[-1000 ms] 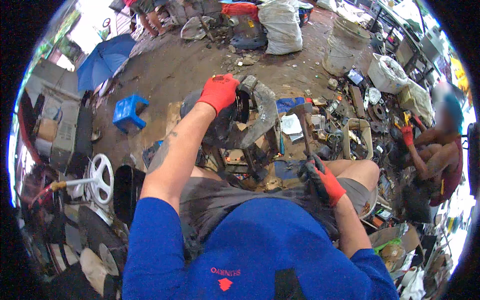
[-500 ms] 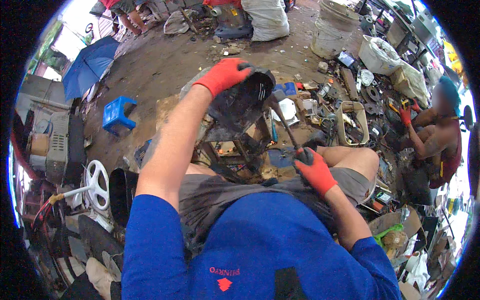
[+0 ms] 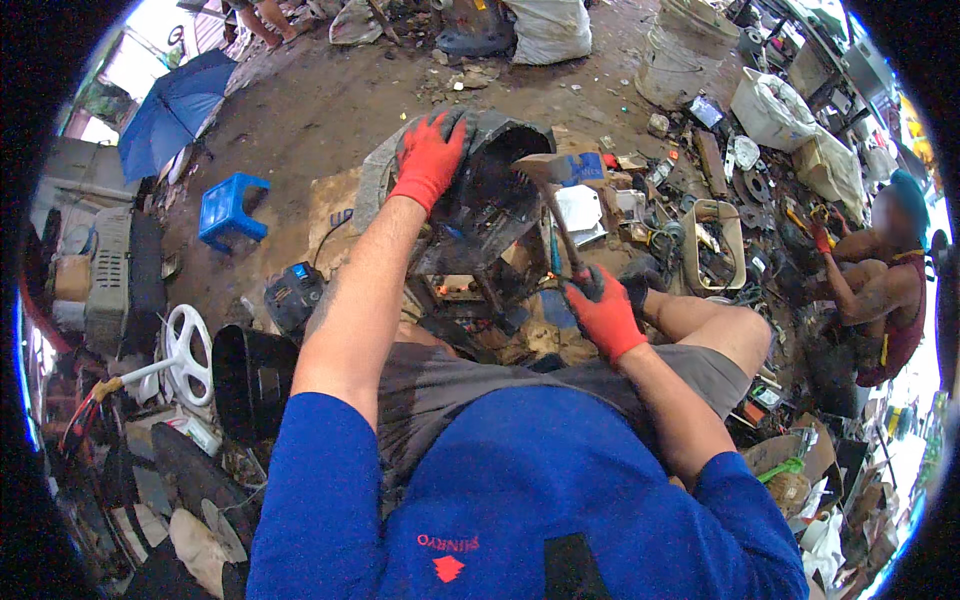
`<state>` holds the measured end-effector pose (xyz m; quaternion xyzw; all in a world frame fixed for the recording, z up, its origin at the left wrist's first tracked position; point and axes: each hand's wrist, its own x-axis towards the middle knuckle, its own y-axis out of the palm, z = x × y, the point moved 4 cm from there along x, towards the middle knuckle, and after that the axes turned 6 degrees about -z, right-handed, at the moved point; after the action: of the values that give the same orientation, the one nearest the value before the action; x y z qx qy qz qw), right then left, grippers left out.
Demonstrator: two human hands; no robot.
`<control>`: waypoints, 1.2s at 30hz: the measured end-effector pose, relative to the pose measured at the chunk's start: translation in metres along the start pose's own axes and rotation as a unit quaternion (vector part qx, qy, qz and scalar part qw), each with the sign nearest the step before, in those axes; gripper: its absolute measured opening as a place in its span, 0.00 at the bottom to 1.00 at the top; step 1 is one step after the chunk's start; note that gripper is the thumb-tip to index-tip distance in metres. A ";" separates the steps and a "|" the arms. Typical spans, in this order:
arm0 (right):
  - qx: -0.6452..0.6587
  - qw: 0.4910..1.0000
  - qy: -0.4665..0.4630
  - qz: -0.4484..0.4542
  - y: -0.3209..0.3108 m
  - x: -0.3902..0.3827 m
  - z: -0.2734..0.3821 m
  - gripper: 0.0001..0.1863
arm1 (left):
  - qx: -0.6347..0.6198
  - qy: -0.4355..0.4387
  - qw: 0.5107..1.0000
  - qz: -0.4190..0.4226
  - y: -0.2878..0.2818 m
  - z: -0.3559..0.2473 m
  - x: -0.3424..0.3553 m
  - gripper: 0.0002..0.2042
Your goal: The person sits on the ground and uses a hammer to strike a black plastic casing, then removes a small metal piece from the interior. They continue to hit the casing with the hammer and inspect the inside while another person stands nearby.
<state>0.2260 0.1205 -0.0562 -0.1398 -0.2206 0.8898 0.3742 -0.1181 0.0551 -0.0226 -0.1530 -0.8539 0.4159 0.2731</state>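
Presently, the right hand [image 3: 605, 315], in a red-and-dark glove, is closed around the handle of a hammer [image 3: 560, 225]. The left hand [image 3: 432, 160], likewise gloved, lies over a dark casing [image 3: 490, 190], fingers slightly apart; whether they grip it cannot be told. From the left hand, the hammer's head sits at three o'clock. From the right hand, the hammer's long axis points to eleven o'clock, head end near the casing's hollow; contact cannot be confirmed. The casing sits on a dark stand [image 3: 490, 292] above littered brown ground [image 3: 300, 130]. Outward from the casing: blue stool [image 3: 222, 212] at nine o'clock, white sack [image 3: 550, 30] at one, beige bin [image 3: 690, 250] at three, and, farther along three, a crouching co-worker [image 3: 895, 300].
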 end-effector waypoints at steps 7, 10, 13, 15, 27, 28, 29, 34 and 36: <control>-0.013 0.993 0.108 0.042 0.031 0.013 -0.043 0.21 | 0.066 -0.012 0.997 0.050 -0.024 0.000 0.007 0.31; 0.057 0.990 0.105 0.073 0.033 0.012 -0.023 0.19 | 0.012 0.035 0.996 -0.078 -0.015 0.052 -0.006 0.31; 0.097 0.995 -0.001 0.020 0.018 0.013 -0.005 0.18 | -0.133 -0.069 0.988 0.036 -0.008 0.047 -0.006 0.31; 0.126 0.992 0.003 0.000 0.012 0.012 -0.010 0.21 | -0.194 -0.028 0.979 0.052 -0.010 0.043 0.000 0.30; -0.135 0.990 0.018 0.019 0.044 0.020 -0.047 0.30 | -0.124 0.097 0.986 0.063 0.019 0.074 0.034 0.29; -0.084 0.996 0.008 0.022 0.044 0.025 -0.039 0.30 | -0.138 0.081 0.985 0.063 0.012 0.074 0.046 0.29; -0.042 0.999 0.013 0.031 0.037 0.015 -0.031 0.30 | -0.160 0.055 0.982 0.077 0.017 0.075 0.038 0.29; 0.318 0.918 0.186 0.149 -0.030 -0.016 0.025 0.22 | -0.245 -0.016 0.956 0.159 -0.009 0.019 0.007 0.30; 0.354 0.913 0.146 0.143 -0.059 -0.027 0.057 0.22 | -0.168 -0.020 0.977 0.129 -0.010 0.017 0.013 0.30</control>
<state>0.2568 0.1210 0.0247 -0.1567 0.1878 0.9234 0.2958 -0.1390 0.0445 -0.0190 -0.2973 -0.8897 0.3017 0.1702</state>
